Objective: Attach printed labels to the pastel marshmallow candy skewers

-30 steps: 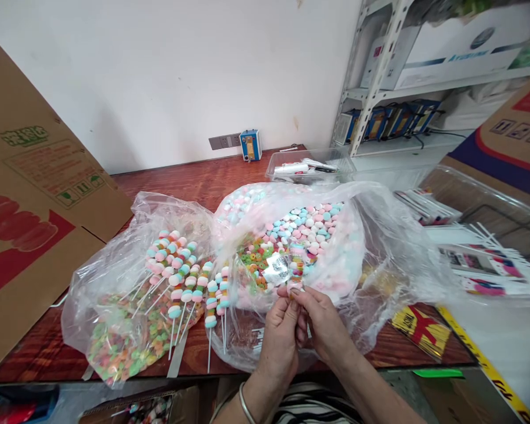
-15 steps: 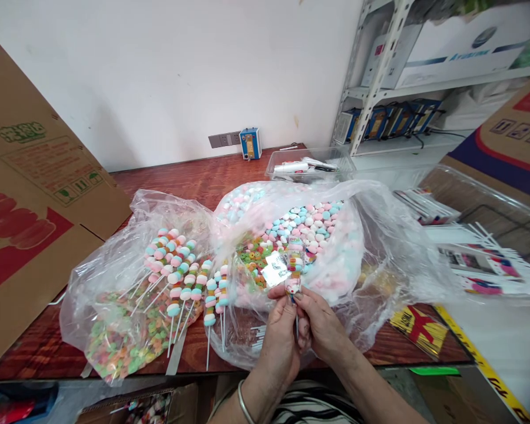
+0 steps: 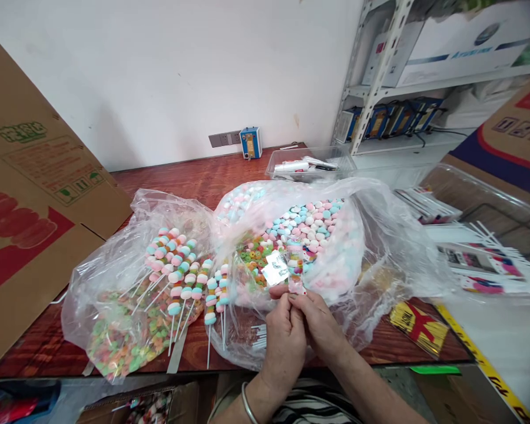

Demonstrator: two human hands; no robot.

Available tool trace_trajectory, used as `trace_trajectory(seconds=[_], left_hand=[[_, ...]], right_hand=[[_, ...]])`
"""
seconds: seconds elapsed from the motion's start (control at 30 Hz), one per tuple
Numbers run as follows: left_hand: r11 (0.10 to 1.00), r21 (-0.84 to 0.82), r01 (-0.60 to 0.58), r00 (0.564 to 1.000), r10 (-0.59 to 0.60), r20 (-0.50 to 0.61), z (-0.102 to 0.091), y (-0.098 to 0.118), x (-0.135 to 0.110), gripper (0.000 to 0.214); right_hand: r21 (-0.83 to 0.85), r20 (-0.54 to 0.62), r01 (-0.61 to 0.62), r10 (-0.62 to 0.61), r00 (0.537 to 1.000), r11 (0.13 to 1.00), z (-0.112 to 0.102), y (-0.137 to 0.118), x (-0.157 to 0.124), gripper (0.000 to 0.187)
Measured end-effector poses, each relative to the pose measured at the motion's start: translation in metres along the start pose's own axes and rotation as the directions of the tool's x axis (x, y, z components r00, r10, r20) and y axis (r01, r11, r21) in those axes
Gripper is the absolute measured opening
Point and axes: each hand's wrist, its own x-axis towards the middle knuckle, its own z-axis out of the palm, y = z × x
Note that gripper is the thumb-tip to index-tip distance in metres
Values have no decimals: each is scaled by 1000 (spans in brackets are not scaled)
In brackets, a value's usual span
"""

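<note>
My left hand (image 3: 283, 331) and my right hand (image 3: 321, 323) are closed together around the bottom of a wrapped candy skewer (image 3: 295, 264). It stands upright in a clear printed wrapper, and its stick is hidden by my fingers. Just left of it lies a small white printed packet (image 3: 275, 268). Behind are pastel candies (image 3: 311, 227) and green-orange gummy rings (image 3: 252, 256) in a large clear bag. To the left, several unwrapped candy skewers (image 3: 181, 265) rest on another plastic bag (image 3: 128, 333) of gummy rings. White sticks (image 3: 259, 337) lie near my left hand.
Cardboard boxes flank the table, one at left (image 3: 35, 194) and one at right (image 3: 507, 141). A clear tray (image 3: 348, 162) holds tubes at the back. Printed wrappers (image 3: 477, 265) and a yellow packet of twist ties (image 3: 418, 330) lie at right. Below the edge is an open carton (image 3: 185, 403).
My hands have drawn closer together, fingers now meeting at the wrapper's bottom. The stick and gathered end that showed between them are covered. The skewer has turned slightly.
</note>
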Motion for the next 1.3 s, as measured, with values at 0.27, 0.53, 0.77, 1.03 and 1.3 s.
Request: trace_trajectory(seconds=[0.27, 0.53, 0.77, 1.03, 1.3], left_hand=[[992, 61, -107, 993, 110, -44, 2, -1, -2, 19], [810, -538, 234, 972, -182, 149, 5, -2, 1, 35], [615, -714, 334, 941, -266, 211, 12, 0, 1, 42], [671, -676, 303, 952, -251, 177, 20, -5, -3, 44], [937, -295, 188, 981, -166, 97, -14, -6, 15, 40]], right_hand=[[-111, -41, 86, -91, 995, 990, 2, -3, 2, 38], [2, 241, -158, 153, 958, 987, -11, -9, 4, 53], [44, 205, -110, 99, 974, 993, -9, -7, -1, 50], [-81, 86, -111, 118, 989, 990, -2, -13, -2, 55], [-542, 12, 183, -210, 978, 820, -16, -23, 1, 35]])
